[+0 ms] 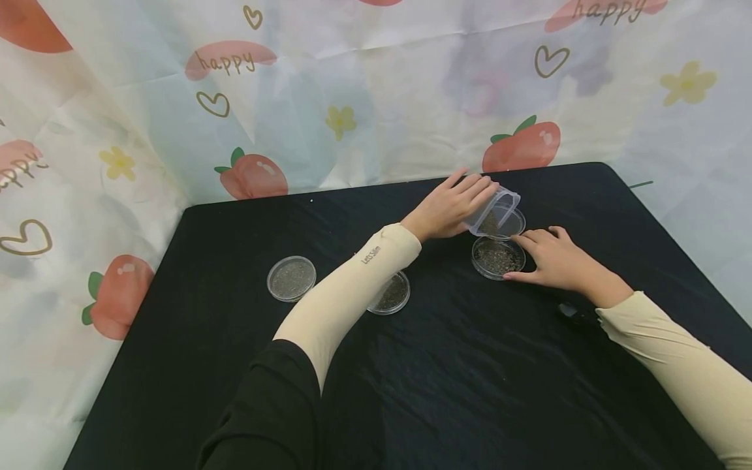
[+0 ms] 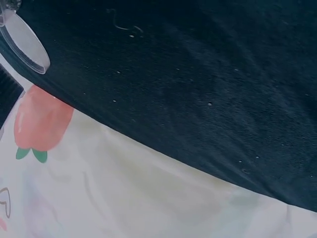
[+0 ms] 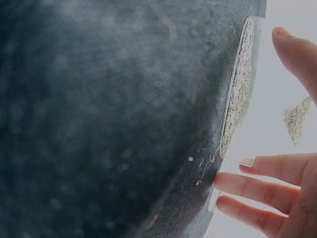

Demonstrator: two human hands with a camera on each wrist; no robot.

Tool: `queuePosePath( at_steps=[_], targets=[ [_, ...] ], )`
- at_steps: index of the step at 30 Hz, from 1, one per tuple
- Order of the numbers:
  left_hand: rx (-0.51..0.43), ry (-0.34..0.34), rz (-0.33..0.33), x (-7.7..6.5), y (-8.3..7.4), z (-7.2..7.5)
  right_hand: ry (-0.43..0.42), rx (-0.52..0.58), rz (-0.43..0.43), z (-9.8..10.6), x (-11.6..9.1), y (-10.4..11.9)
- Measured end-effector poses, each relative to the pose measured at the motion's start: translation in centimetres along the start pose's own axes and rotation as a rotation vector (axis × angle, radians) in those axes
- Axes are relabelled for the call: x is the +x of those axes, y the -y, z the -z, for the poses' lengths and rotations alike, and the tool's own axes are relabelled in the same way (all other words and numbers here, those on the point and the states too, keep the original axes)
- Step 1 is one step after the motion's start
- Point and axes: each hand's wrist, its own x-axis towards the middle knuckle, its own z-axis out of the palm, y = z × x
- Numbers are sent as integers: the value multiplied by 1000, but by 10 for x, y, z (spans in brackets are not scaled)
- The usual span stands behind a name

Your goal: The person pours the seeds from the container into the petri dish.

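My left hand [image 1: 452,205] grips a clear plastic box [image 1: 510,198], tilted with its open side toward a petri dish [image 1: 498,258]. Dark granules [image 1: 489,224] lie in the box, and more cover the bottom of the dish. The left thumb is hidden. My right hand [image 1: 552,260] holds the dish at its near-right side, thumb and index fingertip at the rim. From the right wrist, the granule-filled dish [image 3: 240,89] appears edge-on between thumb [image 3: 292,54] and fingers. Just behind it lies a clear round lid or dish [image 1: 517,225], partly covered by the box.
Two more petri dishes stand to the left: one with grey grains [image 1: 292,279], one with dark granules [image 1: 392,295] partly behind my left forearm. A small black object [image 1: 568,311] lies near the right wrist. A printed curtain [image 1: 376,98] hangs behind the black-covered table [image 1: 446,391].
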Motion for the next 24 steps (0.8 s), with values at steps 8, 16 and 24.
queuePosePath(
  at_steps=[8,16,24],
  targets=[
    [22,4,-8,5,-4,3,-7,4,8,0,-1,1],
    [4,-31,-5,5,-10,8,-2,2,6,1,-1,1],
    [-12,-27,-21,1,-17,13,-13,-9,13,1,0,1]
  ],
)
